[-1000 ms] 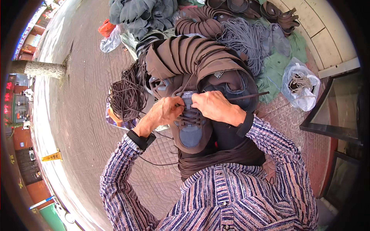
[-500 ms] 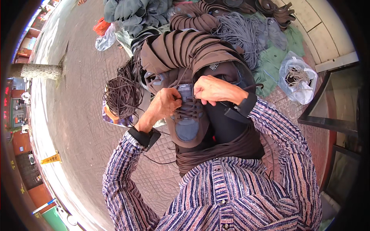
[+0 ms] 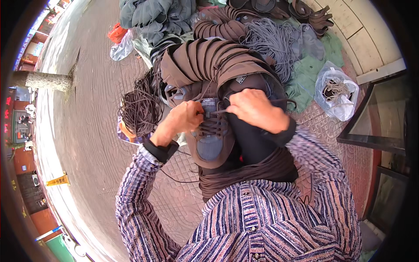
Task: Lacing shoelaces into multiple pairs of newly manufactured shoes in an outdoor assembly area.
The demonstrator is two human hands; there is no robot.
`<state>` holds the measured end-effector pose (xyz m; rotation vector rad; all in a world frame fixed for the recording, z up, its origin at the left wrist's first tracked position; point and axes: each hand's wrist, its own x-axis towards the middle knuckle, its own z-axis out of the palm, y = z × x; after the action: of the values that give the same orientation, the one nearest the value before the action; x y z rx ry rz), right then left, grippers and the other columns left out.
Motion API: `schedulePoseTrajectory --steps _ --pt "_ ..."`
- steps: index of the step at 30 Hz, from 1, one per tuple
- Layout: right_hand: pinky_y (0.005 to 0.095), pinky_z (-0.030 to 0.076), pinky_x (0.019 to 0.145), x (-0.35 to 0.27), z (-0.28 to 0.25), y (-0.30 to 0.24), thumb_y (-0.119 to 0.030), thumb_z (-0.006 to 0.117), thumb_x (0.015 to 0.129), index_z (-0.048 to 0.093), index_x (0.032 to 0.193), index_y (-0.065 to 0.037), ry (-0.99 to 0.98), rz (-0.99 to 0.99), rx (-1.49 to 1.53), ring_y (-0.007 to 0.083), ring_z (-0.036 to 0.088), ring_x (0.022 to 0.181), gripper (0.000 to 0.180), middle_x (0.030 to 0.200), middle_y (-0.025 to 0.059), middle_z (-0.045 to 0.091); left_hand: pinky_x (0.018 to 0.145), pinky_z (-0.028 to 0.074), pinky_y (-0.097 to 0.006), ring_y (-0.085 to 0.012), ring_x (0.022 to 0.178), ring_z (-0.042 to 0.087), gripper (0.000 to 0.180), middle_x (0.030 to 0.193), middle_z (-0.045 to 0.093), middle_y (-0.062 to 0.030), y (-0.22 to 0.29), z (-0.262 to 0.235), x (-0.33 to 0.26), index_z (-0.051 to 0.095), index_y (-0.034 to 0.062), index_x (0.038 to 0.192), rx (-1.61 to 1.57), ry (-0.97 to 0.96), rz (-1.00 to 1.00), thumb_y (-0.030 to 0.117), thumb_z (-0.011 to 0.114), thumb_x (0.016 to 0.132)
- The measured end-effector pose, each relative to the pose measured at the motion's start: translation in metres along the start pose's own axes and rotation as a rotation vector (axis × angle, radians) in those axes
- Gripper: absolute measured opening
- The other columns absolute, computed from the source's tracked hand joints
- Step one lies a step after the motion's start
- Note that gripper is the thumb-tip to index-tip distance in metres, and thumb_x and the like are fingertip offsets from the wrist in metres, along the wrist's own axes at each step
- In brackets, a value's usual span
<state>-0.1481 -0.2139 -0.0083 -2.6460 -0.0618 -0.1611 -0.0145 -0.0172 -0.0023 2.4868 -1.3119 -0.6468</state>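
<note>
Upper (image 3: 208, 149): on your lap (image 3: 249, 136), toe toward you, lace (image 3: 219, 112) crisscrossing its front.
Left hand (image 3: 185, 117): your fingers curl at the upper's left edge; cannot tell what they pinch.
Right hand (image 3: 257, 111): you grip the lace, one strand stretching from the upper to your fingers.
Stack (image 3: 214, 61): brown, fanned, just beyond the upper.
Brown cords (image 3: 142, 111): bundled, to your left.
Bag (image 3: 342, 107): on the paving (image 3: 325, 135), right.

The left fingers (image 3: 198, 116) curled against a shoe upper (image 3: 209, 148); the right fingers (image 3: 231, 106) pinched a lace (image 3: 218, 112) drawn across it. Brown cord (image 3: 140, 111) lay left of both, stacked uppers (image 3: 218, 61) just beyond them, a plastic bag (image 3: 347, 112) well to their right.
</note>
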Motion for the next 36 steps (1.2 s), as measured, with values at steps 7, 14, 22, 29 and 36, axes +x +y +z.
schedulePoseTrajectory --steps 7,14,22,29,36 --pt "0.0396 0.043 0.063 -0.059 -0.143 0.050 -0.019 0.060 0.085 0.060 0.085 -0.006 -0.189 -0.099 0.039 0.0306 0.057 0.071 0.013 0.074 0.0099 0.059 0.065 0.048 -0.040 -0.0340 0.080 0.061 0.015 0.080 0.060 -0.0185 0.048 -0.003 0.032 0.061 0.0014 0.088 -0.266 0.010 0.557 0.014 0.062 0.081" --pt "0.0423 0.040 0.076 -0.120 -0.178 0.061 -0.010 0.061 0.076 0.055 0.095 -0.006 0.002 -0.133 -0.372 0.0303 0.052 0.093 0.021 0.100 0.0122 0.055 0.053 0.046 -0.036 -0.0257 0.052 0.059 0.015 0.063 0.058 -0.0149 0.099 -0.015 0.026 0.061 -0.0007 0.089 -0.462 -0.238 0.340 0.014 0.062 0.085" --pt "0.0353 0.054 0.076 -0.112 -0.102 0.078 -0.012 0.060 0.087 0.060 0.103 -0.001 0.379 0.568 0.798 0.0268 0.067 0.083 0.019 0.091 0.0117 0.065 0.049 0.048 -0.035 -0.0249 0.057 0.061 0.012 0.063 0.056 -0.0085 0.131 0.027 -0.014 0.053 0.0074 0.083 0.027 0.185 0.662 0.013 0.063 0.081" --pt "0.0311 0.055 0.068 -0.040 -0.041 -0.009 -0.004 0.060 0.088 0.057 0.102 0.003 0.533 0.418 1.451 0.0200 0.066 0.074 0.016 0.085 0.0115 0.065 0.056 0.051 -0.035 -0.0262 0.062 0.059 0.019 0.077 0.054 -0.0074 0.114 0.045 -0.063 0.057 0.0070 0.089 0.020 0.052 0.699 0.010 0.062 0.071" --pt "0.0422 0.052 0.060 -0.013 0.045 -0.024 -0.003 0.059 0.073 0.061 0.078 0.003 0.319 0.039 0.466 0.0391 0.063 0.065 0.008 0.068 0.0250 0.061 0.056 0.048 -0.029 -0.0139 0.060 0.060 0.021 0.075 0.067 -0.0103 0.051 0.000 -0.042 0.067 -0.0031 0.097 -0.736 0.157 -0.204 0.012 0.055 0.087"
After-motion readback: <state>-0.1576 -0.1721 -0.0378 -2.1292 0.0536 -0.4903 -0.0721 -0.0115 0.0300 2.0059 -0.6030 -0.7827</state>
